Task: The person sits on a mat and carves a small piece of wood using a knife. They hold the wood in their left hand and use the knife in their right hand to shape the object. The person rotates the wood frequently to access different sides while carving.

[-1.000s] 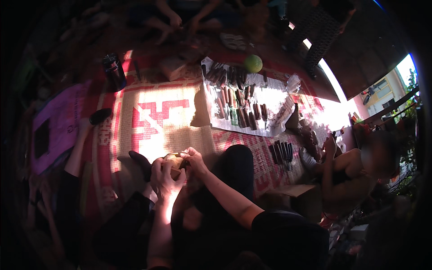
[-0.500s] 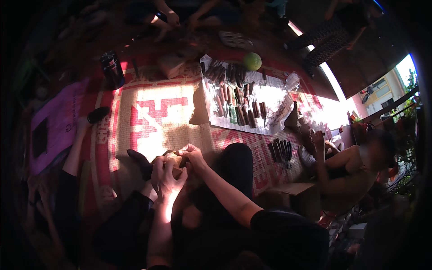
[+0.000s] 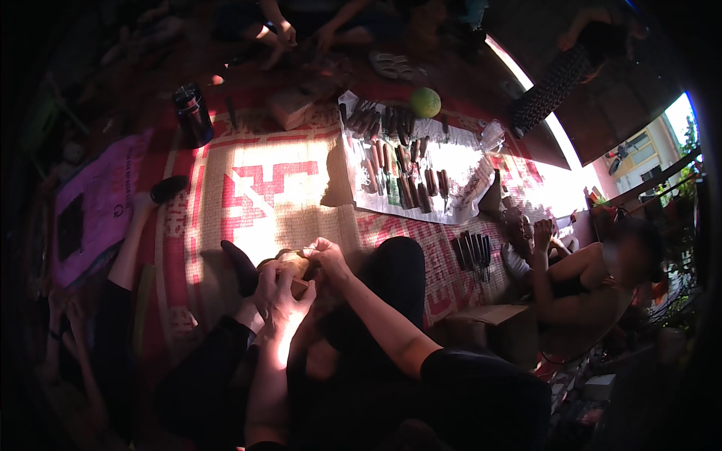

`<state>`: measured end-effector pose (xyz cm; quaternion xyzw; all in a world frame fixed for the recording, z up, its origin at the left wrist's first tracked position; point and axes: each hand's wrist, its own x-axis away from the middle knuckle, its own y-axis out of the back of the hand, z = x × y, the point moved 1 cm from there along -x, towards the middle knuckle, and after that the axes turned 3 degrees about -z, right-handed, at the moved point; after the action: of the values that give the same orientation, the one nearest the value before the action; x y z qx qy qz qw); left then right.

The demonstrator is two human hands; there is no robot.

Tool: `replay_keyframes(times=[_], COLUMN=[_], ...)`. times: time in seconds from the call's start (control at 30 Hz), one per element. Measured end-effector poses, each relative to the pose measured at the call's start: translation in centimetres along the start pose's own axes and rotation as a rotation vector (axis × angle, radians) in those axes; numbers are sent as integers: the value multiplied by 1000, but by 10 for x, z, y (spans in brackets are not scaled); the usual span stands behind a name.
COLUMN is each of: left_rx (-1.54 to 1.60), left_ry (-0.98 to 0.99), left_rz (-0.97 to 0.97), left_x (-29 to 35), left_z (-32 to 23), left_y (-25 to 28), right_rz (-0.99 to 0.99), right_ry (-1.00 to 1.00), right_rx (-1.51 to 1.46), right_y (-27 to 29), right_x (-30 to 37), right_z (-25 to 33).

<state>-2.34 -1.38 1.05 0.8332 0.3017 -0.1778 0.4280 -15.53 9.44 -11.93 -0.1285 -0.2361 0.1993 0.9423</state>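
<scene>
My left hand is wrapped round a light-brown piece that looks like carved wood, held low in front of me above my crossed legs. Part of the piece sits in shade and its far side is hard to read. At its right edge my right hand is closed, thumb and fingers pinched together against it. Whatever lies in that pinch is too small and dark to make out. Beyond my hands a white sheet carries rows of dark- and brown-handled hand tools.
A red and tan woven mat covers the floor. Around it are a green ball, a dark can, more slim tools, a cardboard box and a pink bag. Other people sit at right, left and far side.
My hands keep the same grip on the wooden piece, with hardly any movement. The whole view has shifted slightly. A person standing at the far right has moved.
</scene>
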Motion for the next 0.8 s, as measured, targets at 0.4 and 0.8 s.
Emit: replay_keyframes(times=[0.4, 0.8], left_rx=[-28, -37], left_ry=[47, -40], left_rz=[87, 98], left_x=[8, 13], left_z=[-8, -3], left_y=[0, 2], right_rz=[79, 53], right_ry=[-136, -142], right_rx=[13, 71], right_y=[-20, -12], right_x=[27, 26], right_z=[29, 14])
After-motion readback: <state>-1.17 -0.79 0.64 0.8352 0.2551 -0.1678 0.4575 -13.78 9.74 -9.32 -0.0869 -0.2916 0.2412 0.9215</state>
